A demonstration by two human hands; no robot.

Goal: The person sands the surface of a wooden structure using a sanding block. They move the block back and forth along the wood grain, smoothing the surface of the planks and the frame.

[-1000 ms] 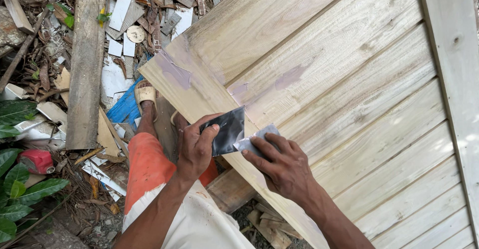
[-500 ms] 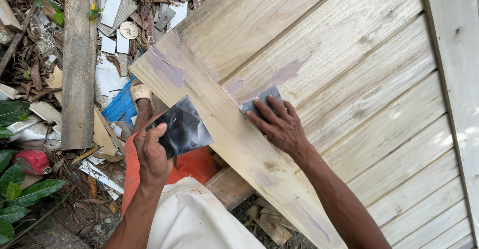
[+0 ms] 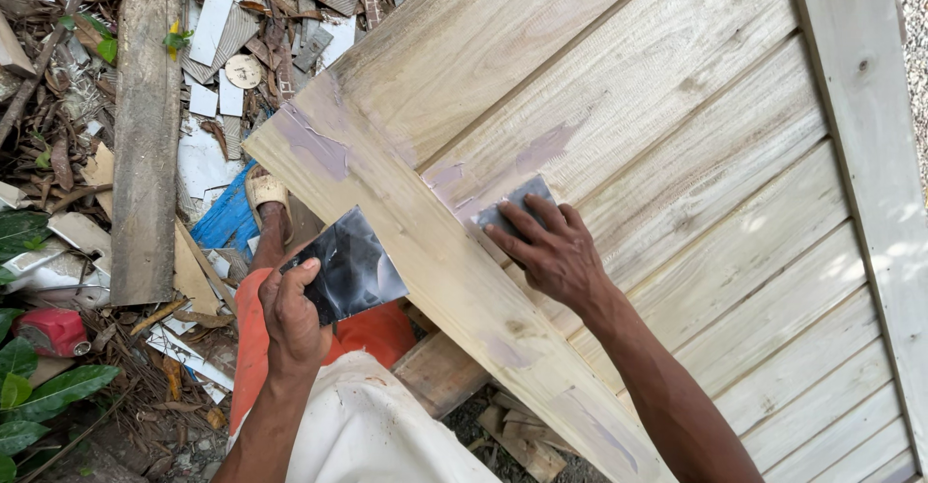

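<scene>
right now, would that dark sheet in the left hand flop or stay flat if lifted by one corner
The dark sheet looks thin and probably fairly stiff: the left hand grips only its lower edge, yet it stands out flat without drooping. Its glossy surface suggests it may be slippery. Being so thin, it is likely light.

Scraper (image 3: 517,203) under right hand (image 3: 551,251) on wooden panel (image 3: 677,125), left of frame rail (image 3: 860,106).

The left hand (image 3: 292,317) was held closed, thumb uppermost, off the lower edge of the wooden panel (image 3: 677,154). The right hand (image 3: 546,251) was laid flat on the panel, fingers spread and apparently pressed down, the forearm extended from below.
</scene>
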